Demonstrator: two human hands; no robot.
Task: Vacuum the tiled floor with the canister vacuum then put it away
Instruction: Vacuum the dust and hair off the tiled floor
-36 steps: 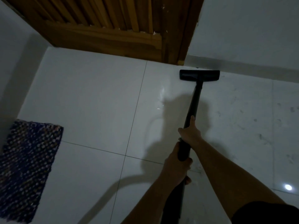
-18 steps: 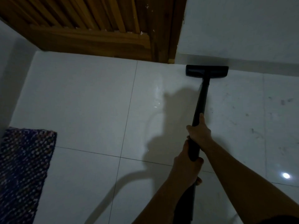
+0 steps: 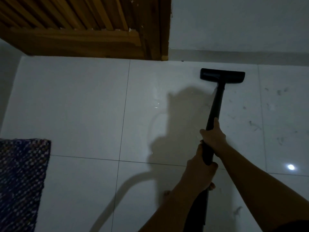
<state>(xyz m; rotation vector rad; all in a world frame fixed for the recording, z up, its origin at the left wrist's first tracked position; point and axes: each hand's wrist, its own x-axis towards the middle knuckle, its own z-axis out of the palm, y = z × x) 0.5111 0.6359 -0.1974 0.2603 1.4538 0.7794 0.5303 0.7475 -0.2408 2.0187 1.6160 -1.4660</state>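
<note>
Wand [image 3: 215, 106]: matte black tube, flat rectangular floor head [image 3: 222, 77] | glossy white tiled floor [image 3: 83, 106] | right hand [image 3: 213, 138] wrapped round wand, left hand [image 3: 199, 174] gripping just behind

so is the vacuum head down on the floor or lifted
Down, it seems: the head sits level on the tile, no gap showing under it.

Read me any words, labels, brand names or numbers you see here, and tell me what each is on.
None can be read: the vacuum wand, floor head, wooden door, rug and tiled floor show no lettering in this dim picture.
</note>
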